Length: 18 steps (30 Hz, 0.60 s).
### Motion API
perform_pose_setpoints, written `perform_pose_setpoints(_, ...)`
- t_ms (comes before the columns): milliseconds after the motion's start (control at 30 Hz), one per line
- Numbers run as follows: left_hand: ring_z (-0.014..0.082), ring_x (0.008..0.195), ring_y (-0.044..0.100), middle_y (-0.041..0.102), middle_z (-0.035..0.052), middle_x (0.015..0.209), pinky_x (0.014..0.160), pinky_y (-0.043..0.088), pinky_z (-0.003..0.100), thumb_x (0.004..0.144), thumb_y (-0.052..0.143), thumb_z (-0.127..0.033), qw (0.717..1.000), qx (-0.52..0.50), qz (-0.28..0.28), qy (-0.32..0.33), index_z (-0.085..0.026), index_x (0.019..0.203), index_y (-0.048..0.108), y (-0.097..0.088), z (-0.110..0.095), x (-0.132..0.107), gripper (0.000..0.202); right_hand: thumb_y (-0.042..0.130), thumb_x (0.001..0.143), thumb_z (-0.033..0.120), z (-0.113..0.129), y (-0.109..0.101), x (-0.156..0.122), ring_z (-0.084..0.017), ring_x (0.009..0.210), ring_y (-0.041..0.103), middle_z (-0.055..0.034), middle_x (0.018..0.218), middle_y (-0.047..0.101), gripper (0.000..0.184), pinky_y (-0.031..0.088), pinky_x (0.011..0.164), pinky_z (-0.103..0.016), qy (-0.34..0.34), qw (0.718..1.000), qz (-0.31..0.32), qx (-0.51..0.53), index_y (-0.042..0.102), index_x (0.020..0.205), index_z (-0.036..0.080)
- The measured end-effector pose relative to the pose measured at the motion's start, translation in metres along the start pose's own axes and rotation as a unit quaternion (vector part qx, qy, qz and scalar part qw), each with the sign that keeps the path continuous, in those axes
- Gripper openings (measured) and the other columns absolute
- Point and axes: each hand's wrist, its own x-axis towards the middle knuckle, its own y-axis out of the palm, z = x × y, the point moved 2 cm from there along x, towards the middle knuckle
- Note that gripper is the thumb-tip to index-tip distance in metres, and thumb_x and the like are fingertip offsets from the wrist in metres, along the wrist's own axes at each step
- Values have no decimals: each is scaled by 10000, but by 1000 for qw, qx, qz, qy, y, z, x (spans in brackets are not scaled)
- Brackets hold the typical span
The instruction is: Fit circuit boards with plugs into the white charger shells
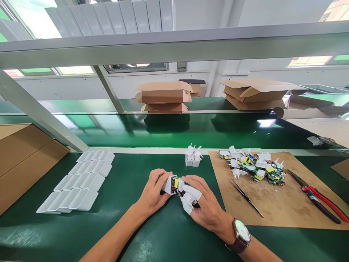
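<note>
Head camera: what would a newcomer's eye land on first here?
First, the left hand and right hand meeting at centre on the green mat, together holding a white charger housing with its circuit board showing. To the right, a heap of charger parts lies on a cardboard sheet with tweezers and red-handled cutters. Rows of white housings sit at left.
</note>
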Motion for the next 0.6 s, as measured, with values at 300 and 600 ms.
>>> perform_pose_setpoints(300,270,1092,587,555,137,1184,917,569,430,907,627,-125,1000,-14,4,2,-206,1423,458,0,-1,0,549,608,887,-5,0,-2,2,-302,1245,618,-186,1292,678,553,627,963,-524,-2,1000,5,9,504,1403,164)
perform_pose_setpoints(600,259,1081,594,559,135,1176,909,572,404,914,639,-141,1000,-8,1,5,-198,1408,475,-2,-1,1,523,602,876,-11,1,-4,1,-311,1248,629,-174,1307,680,610,626,955,-546,6,1000,4,15,483,1434,205)
